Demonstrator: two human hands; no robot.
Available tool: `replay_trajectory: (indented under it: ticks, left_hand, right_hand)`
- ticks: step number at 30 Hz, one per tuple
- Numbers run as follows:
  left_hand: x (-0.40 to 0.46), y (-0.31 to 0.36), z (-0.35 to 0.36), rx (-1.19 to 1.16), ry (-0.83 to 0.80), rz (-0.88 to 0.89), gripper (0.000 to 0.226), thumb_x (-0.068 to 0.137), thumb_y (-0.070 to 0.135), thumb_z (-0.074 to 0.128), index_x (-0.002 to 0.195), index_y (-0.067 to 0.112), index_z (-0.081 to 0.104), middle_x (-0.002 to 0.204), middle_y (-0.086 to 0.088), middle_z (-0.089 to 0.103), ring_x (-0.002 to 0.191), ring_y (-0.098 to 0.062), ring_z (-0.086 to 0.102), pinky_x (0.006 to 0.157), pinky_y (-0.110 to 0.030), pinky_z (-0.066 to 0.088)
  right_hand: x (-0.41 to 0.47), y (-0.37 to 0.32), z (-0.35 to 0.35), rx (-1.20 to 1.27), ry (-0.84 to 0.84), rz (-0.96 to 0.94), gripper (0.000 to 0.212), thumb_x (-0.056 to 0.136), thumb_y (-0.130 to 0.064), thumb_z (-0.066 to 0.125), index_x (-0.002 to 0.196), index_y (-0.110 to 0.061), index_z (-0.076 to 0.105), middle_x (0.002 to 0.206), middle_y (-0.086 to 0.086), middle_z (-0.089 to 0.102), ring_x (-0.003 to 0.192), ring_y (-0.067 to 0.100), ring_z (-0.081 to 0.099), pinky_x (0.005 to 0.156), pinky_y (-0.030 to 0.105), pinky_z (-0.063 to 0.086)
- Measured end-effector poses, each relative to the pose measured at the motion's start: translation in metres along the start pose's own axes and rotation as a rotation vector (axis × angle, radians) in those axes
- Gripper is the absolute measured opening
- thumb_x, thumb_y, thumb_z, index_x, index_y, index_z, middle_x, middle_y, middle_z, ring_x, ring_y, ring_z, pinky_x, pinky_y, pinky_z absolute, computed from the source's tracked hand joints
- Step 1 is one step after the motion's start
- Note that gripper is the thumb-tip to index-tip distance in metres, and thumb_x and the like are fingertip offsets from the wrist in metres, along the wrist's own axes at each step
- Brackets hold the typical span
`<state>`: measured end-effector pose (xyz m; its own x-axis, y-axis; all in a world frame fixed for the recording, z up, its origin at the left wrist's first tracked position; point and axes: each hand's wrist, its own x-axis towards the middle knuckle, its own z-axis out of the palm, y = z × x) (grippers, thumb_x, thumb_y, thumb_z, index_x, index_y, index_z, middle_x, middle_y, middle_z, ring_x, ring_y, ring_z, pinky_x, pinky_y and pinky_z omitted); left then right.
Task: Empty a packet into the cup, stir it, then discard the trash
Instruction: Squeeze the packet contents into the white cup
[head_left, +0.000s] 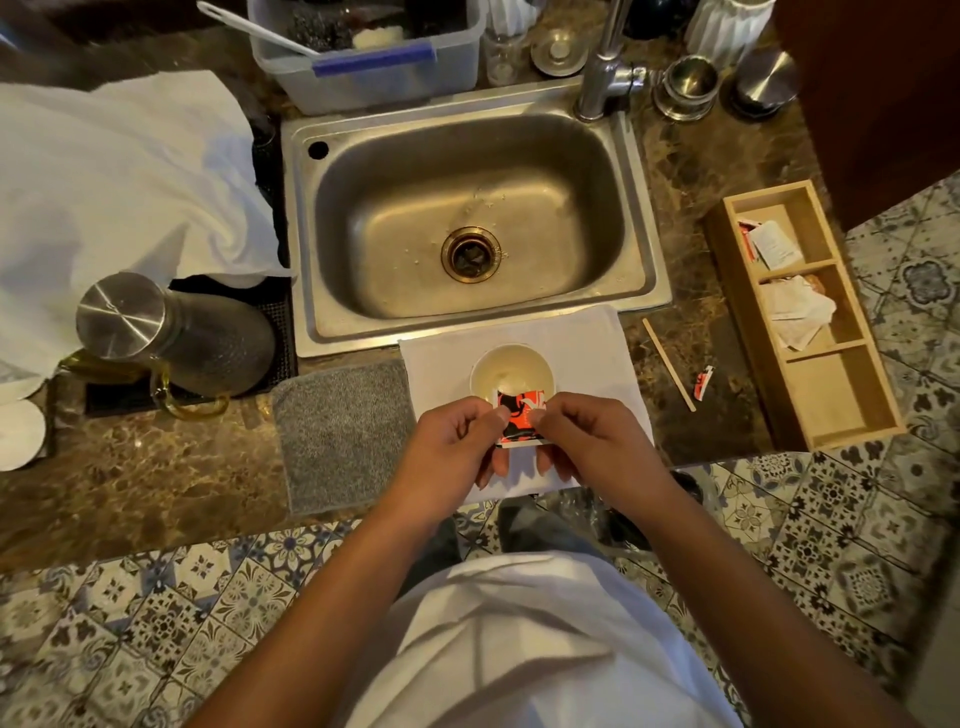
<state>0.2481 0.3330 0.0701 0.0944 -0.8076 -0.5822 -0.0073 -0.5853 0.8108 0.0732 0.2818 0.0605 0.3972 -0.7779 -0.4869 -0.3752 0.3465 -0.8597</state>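
A white cup (511, 371) with pale liquid stands on a white cloth (587, 343) just in front of the sink. A small red, black and white packet (519, 418) is held over the cup's near rim. My left hand (457, 447) pinches its left side, and my right hand (592, 441) pinches its right side, thumbs on top. A thin wooden stir stick (669, 365) lies on the counter right of the cloth. A torn red scrap (704, 382) lies beside the stick.
A steel sink (470, 218) sits behind the cup. A wooden divided tray (802, 312) with packets and crumpled wrappers stands at the right. A grey mat (345, 431), a metal-lidded jug (176, 332) and white towels (119, 176) lie left.
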Motion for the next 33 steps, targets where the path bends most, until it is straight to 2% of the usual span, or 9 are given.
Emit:
replay_trajectory:
  ticks: [3,11,18,23,28,33]
  left_hand:
    - [-0.001,-0.003,0.001,0.018,0.011,0.017,0.036,0.104,0.020,0.055,0.082,-0.009,0.058,0.053,-0.001,0.062,0.045,-0.014,0.045,0.050,-0.022,0.040]
    - [-0.001,-0.003,0.000,0.009,0.015,0.029,0.037,0.104,0.021,0.055,0.080,-0.007,0.057,0.053,-0.002,0.061,0.045,-0.015,0.044,0.051,-0.024,0.040]
    - [0.000,-0.005,0.001,0.012,0.004,0.027,0.035,0.103,0.021,0.056,0.081,-0.005,0.059,0.053,-0.002,0.062,0.045,-0.015,0.046,0.051,-0.025,0.041]
    - [-0.002,-0.004,0.002,-0.007,0.002,0.035,0.037,0.103,0.027,0.057,0.070,0.011,0.058,0.052,-0.003,0.061,0.044,-0.014,0.045,0.051,-0.023,0.041]
    - [-0.001,-0.010,0.002,0.062,-0.001,0.041,0.038,0.103,0.027,0.057,0.070,0.007,0.055,0.051,0.000,0.058,0.045,-0.014,0.044,0.050,-0.024,0.038]
    - [-0.002,-0.011,0.002,0.059,-0.007,0.027,0.041,0.103,0.027,0.057,0.069,0.004,0.055,0.049,-0.001,0.053,0.045,-0.013,0.041,0.050,-0.025,0.036]
  right_hand:
    - [0.000,0.001,0.000,0.010,0.000,0.008,0.032,0.104,-0.019,0.058,0.080,-0.002,0.071,0.062,0.007,0.071,0.054,0.017,0.058,0.058,0.024,0.048]
    - [-0.001,-0.001,0.002,0.023,0.007,-0.003,0.033,0.105,-0.020,0.056,0.083,-0.001,0.071,0.063,0.008,0.070,0.051,0.013,0.057,0.055,0.019,0.047]
    - [0.000,0.000,0.006,0.050,0.016,0.025,0.036,0.106,-0.023,0.055,0.079,-0.003,0.068,0.060,0.007,0.067,0.050,0.013,0.055,0.053,0.021,0.046]
    - [0.001,0.002,0.007,0.049,0.011,0.036,0.036,0.106,-0.023,0.055,0.082,0.002,0.067,0.060,0.006,0.067,0.051,0.014,0.055,0.053,0.022,0.045]
    - [0.000,0.005,0.009,0.072,0.016,0.064,0.035,0.105,-0.022,0.056,0.082,0.002,0.068,0.057,0.005,0.066,0.047,0.013,0.051,0.049,0.019,0.042]
    - [0.000,0.007,0.011,0.058,0.026,0.093,0.039,0.105,-0.026,0.056,0.080,0.002,0.068,0.055,0.005,0.061,0.049,0.017,0.049,0.050,0.025,0.040]
